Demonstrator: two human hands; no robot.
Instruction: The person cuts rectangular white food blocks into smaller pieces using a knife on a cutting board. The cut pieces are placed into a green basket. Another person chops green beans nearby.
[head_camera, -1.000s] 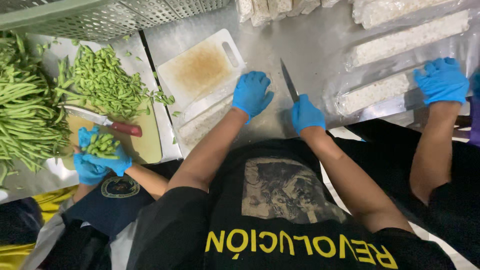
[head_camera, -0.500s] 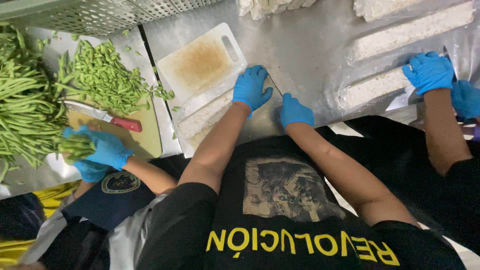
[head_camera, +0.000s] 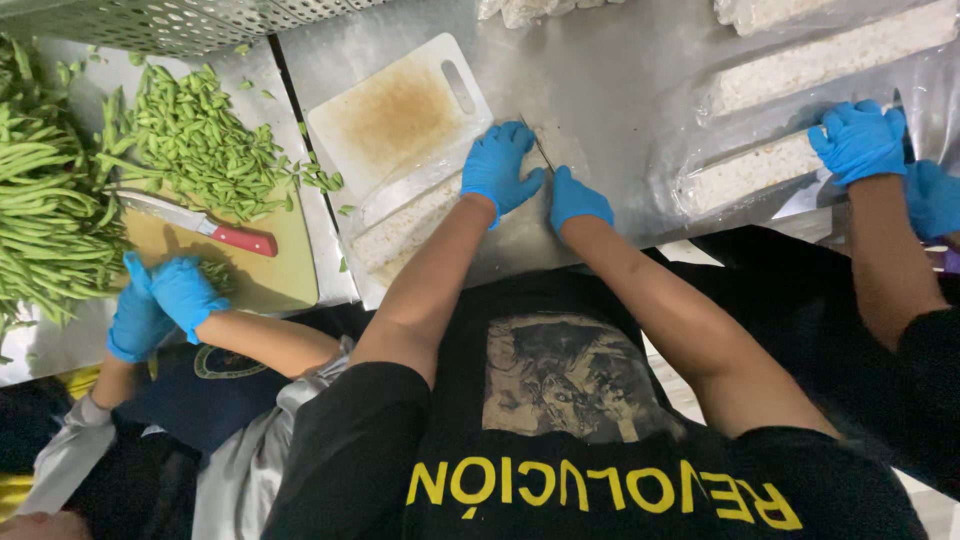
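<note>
The blue-gloved left hand (head_camera: 500, 168) lies spread, fingers open, on a clear-wrapped pale block (head_camera: 405, 228) on the steel table (head_camera: 620, 90). The blue-gloved right hand (head_camera: 576, 197) is closed around a thin-bladed knife (head_camera: 537, 150) just beside it.

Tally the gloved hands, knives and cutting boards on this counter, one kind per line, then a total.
Blue-gloved hands: 6, including the person's left hand and right hand
Knives: 2, a red-handled knife and a thin blade
Cutting boards: 2, white and yellow
Total: 10

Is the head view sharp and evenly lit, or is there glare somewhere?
Head view: mostly sharp; the steel table shows soft glare, and so does the plastic wrap by the left hand; the right hand is clear; wide-lens bending at the edges.
</note>
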